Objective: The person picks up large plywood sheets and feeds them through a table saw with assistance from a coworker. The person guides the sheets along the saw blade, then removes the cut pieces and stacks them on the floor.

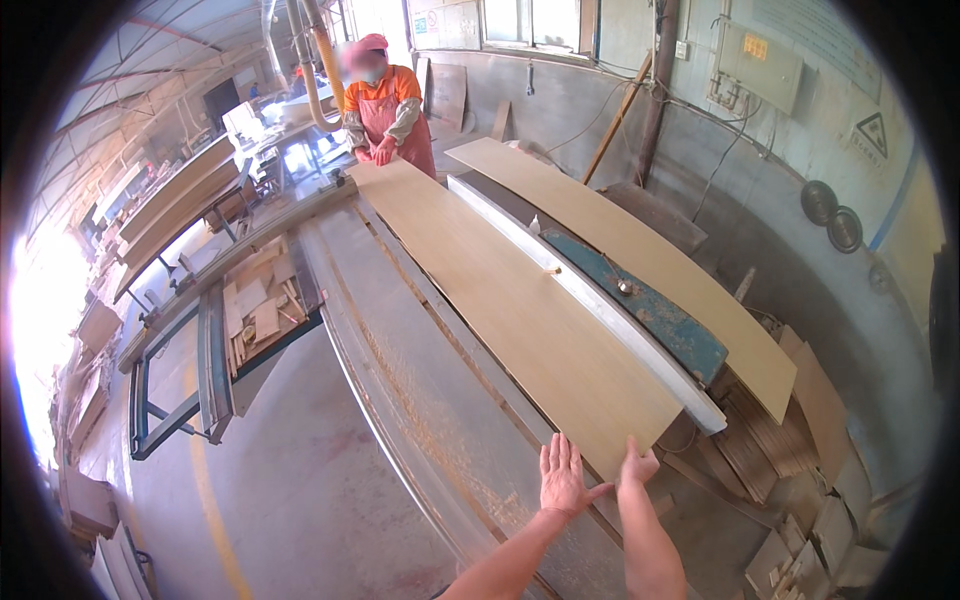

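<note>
Tan wood first: one long board [520,310] runs away from the camera, lying flat with its near end right at the two hands. The right grip [638,466] has that near end, thumb on top near the left corner and the other fingers curled in, so I'd call it holding the board, though whatever's under the edge is hidden. The left grip [565,482] isn't clenched on anything: it's flat and open just beside the board's left edge, fingers straight and pointing up along it, thumb stretched out toward the corner. Can't really tell if the thumb is touching wood.

Left of the board there's a long metal surface [400,325] with grooves and a bunch of sawdust [440,440] scattered down it. On the right, a pale metal rail [600,310] runs alongside the board, then a worn blue-green plate [640,308], then a second board [690,285] beyond that.

Up at the far end, a co-worker [402,95] in orange with a pink apron has a hand [383,151] at the long board's other end. Wood offcuts [262,305] sit in a frame over on the left, plus more scrap wood [750,450] at the lower right.
</note>
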Demonstrator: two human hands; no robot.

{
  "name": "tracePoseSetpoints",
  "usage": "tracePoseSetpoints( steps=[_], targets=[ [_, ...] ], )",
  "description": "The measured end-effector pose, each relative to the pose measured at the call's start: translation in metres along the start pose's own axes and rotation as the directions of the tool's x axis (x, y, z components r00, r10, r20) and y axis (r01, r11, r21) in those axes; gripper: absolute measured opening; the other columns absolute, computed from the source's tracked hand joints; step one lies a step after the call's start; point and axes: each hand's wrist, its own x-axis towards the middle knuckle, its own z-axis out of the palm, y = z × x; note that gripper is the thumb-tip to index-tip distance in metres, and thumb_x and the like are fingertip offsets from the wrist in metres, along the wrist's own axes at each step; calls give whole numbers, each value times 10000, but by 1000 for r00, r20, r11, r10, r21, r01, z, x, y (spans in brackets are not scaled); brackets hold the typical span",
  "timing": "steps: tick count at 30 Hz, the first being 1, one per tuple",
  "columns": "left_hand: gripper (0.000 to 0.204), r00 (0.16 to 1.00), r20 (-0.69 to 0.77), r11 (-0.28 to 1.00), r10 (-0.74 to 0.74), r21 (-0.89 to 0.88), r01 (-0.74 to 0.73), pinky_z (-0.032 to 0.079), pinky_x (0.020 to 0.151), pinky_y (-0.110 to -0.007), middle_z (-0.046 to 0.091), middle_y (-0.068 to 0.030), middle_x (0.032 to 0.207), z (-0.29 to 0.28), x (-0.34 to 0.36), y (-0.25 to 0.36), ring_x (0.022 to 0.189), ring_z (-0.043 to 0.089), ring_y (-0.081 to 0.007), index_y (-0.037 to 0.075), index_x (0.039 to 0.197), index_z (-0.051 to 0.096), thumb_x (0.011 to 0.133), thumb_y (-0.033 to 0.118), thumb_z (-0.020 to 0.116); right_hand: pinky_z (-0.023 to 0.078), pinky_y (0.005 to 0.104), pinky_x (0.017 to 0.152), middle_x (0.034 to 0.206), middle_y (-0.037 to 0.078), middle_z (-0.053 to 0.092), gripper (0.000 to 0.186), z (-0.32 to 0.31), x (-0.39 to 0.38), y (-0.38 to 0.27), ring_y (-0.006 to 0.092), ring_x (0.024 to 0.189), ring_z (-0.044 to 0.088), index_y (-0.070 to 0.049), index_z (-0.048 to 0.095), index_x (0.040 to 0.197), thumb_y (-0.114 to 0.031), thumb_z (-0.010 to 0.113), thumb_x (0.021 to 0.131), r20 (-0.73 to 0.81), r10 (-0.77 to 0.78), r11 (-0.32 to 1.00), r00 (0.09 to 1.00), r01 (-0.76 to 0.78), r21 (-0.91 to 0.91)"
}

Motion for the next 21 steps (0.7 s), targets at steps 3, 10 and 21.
tracePoseSetpoints(
  steps=[3,10,21],
  targets=[
    [1312,1000,-9,1000,5,-10,-5,18,1307,-508,183,-252,1701,-5,11,-2,1612,56,-347,-109,1588,237,768,821,666,548,388,786,975,160,781,309,9,7,0,235,859,724,67,742,1054,-170,815,871,33,-51,992,998,54,-116],
    [1335,991,-126,999,-35,29,39,29,1303,-528,198,-287,1684,19,31,-32,1604,91,-378,-136,1572,242,726,760,755,564,449,818,947,199,771,330,16,-5,-63,337,896,746,40,696,1122,-165,783,879,357,-7,944,934,124,-307],
    [1251,984,-173,999,-53,-7,52,25,1307,-494,237,-271,1679,-8,87,-73,1608,97,-350,-119,1576,260,799,762,688,404,399,1189,1491,132,565,387,66,77,-100,313,1409,510,-125,666,1349,-100,557,978,972,-231,-138,-32,990,0]
  ],
)
